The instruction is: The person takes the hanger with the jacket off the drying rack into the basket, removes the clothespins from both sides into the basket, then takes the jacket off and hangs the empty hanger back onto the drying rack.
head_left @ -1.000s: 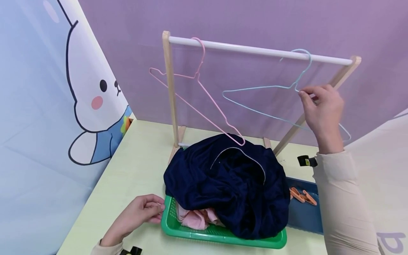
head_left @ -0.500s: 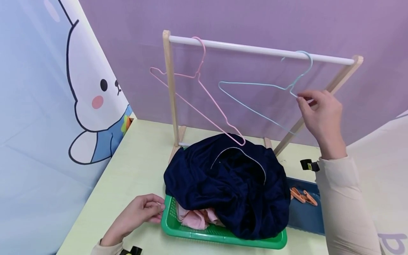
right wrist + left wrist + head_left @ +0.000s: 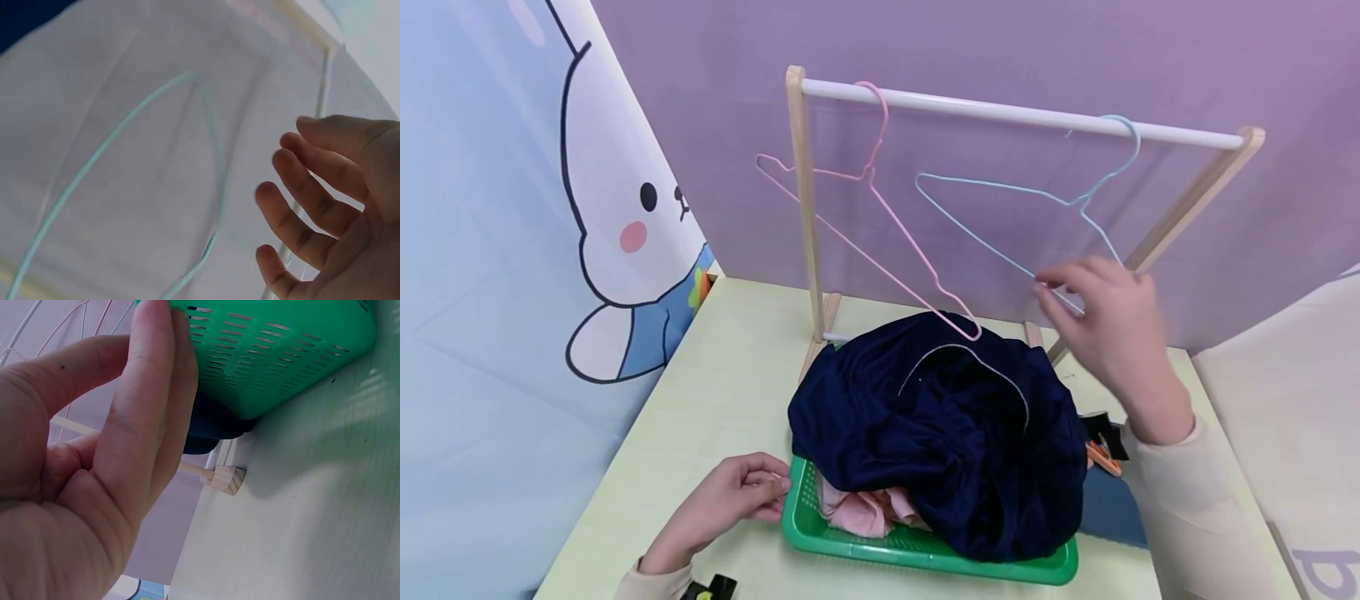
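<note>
My left hand (image 3: 730, 506) rests its fingertips at the left rim of a green plastic basket (image 3: 850, 550). In the left wrist view its fingers (image 3: 140, 419) run straight up beside the perforated basket wall. A dark navy garment (image 3: 880, 433) with a pale piped edge heaps over the basket, and pink cloth (image 3: 857, 512) shows beneath it. My right hand (image 3: 1108, 325) is raised before the light blue hanger (image 3: 977, 184), which hangs from the rack's white rail (image 3: 985, 109). In the right wrist view this hand's fingers (image 3: 306, 187) are loosely bent and apart from the hanger wire.
A pink hanger (image 3: 898, 212) hangs at the rail's left end. The rack's wooden left post (image 3: 806, 208) stands behind the basket. A blue tray (image 3: 1108, 504) with orange clothes pegs (image 3: 1103, 458) lies on the right, partly under my right forearm.
My right hand has let go of the light blue hanger and moved down and to the left. The hanger has swung, its left end rising. My left hand has stayed at the basket.
</note>
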Demonstrator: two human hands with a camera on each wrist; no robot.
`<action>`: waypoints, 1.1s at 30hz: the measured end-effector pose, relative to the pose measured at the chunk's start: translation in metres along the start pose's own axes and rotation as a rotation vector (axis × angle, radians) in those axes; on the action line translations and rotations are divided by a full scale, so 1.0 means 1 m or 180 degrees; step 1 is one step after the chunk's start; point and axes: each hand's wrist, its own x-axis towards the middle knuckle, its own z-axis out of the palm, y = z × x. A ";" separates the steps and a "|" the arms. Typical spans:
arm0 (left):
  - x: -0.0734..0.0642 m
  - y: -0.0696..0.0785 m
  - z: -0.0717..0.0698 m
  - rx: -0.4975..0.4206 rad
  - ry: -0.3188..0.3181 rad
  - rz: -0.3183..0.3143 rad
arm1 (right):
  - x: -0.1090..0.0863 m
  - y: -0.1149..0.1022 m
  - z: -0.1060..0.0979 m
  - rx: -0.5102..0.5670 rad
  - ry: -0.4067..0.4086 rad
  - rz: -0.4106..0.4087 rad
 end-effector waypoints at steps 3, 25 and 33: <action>0.000 0.001 0.000 0.0005 0.0001 0.0006 | -0.001 -0.021 0.006 0.0007 -0.0209 -0.0211; 0.000 0.002 -0.001 0.0029 0.0028 -0.0051 | 0.037 -0.147 0.160 -0.0633 -0.2687 -0.1588; 0.002 0.002 0.000 0.0038 0.0017 -0.0056 | 0.022 -0.152 0.214 -0.1025 -0.2850 -0.1608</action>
